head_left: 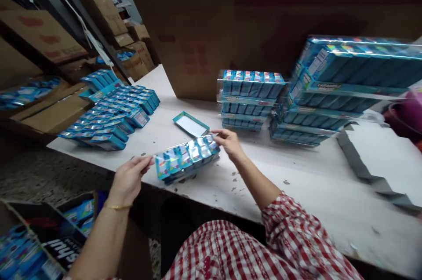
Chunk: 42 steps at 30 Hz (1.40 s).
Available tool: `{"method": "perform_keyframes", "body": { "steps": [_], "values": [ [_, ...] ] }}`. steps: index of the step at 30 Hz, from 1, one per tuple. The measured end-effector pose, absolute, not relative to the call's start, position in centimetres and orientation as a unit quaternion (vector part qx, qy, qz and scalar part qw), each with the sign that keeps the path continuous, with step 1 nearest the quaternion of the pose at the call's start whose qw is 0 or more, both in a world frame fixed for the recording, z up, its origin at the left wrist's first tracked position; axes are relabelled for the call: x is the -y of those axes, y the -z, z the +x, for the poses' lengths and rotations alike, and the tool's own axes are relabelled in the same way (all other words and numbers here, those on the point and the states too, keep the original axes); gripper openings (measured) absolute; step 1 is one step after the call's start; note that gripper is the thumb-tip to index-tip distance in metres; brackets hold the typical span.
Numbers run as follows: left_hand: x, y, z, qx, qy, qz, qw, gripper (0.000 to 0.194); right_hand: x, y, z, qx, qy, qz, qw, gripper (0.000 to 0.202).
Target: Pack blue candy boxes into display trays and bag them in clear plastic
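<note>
Between my hands is a pack of small blue boxes (187, 157) under shiny clear plastic, at the table's front edge. My left hand (129, 179) pinches the pack's left end between thumb and fingers. At the opposite end, my right hand (229, 141) grips the upper right corner. Just behind the pack lies a shallow blue tray (191, 124) with a white inside. Further left on the table, many loose small blue boxes (112, 115) stand in rows. Wrapped packs (250, 100) are stacked behind my right hand.
A taller stack of wrapped packs (343, 91) stands at the right, beside folded white card (389, 161). A big cardboard sheet (198, 20) rises behind the table (263, 192). Open cartons of blue boxes (29, 249) sit low at the left. Cardboard boxes (42, 34) fill the back left.
</note>
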<state>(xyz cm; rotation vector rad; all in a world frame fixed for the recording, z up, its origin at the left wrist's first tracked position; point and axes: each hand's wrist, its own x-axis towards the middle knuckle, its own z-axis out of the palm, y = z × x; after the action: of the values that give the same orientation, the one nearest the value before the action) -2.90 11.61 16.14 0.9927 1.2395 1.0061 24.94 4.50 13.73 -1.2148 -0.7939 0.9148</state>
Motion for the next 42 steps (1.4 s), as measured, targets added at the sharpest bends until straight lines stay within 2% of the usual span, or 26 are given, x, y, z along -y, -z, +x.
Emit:
{"method": "perform_keyframes", "body": {
  "steps": [6,12,15,18,20,22,26,35,42],
  "values": [
    [-12.9,-16.5,10.1,-0.419,-0.325,0.522,0.668,0.030,3.4,-15.6,34.0,0.260,-0.248,-0.646,0.674,0.034],
    [-15.8,-13.9,20.7,-0.441,-0.264,0.597,0.615,0.018,4.8,-12.8,39.2,0.206,-0.168,-0.711,0.651,0.046],
    [-17.6,-12.9,22.8,-0.460,-0.272,0.613,0.582,0.022,4.9,-12.1,40.5,0.225,-0.125,-0.784,0.564,0.044],
    [-19.4,-12.3,23.6,-0.464,-0.324,0.647,0.510,0.048,4.9,-12.6,41.7,0.298,0.020,-0.853,0.429,0.040],
    [-20.4,-12.0,24.0,-0.446,-0.328,0.693,0.461,0.063,4.3,-13.1,42.6,0.316,0.082,-0.866,0.379,0.043],
    [-21.2,-11.6,24.7,-0.410,-0.290,0.740,0.447,0.061,3.0,-13.4,43.6,0.302,0.050,-0.883,0.357,0.045],
    [-22.3,-10.4,26.5,-0.323,-0.246,0.768,0.496,0.042,0.0,-13.0,45.2,0.284,-0.041,-0.894,0.344,0.034],
    [-24.3,-9.2,28.0,-0.313,-0.282,0.748,0.513,0.041,-1.4,-12.3,45.2,0.236,0.030,-0.892,0.384,0.029],
    [-23.8,-9.3,28.6,-0.334,-0.300,0.758,0.473,0.040,-2.1,-12.2,45.9,0.247,0.066,-0.886,0.387,0.029]
  ]
}}
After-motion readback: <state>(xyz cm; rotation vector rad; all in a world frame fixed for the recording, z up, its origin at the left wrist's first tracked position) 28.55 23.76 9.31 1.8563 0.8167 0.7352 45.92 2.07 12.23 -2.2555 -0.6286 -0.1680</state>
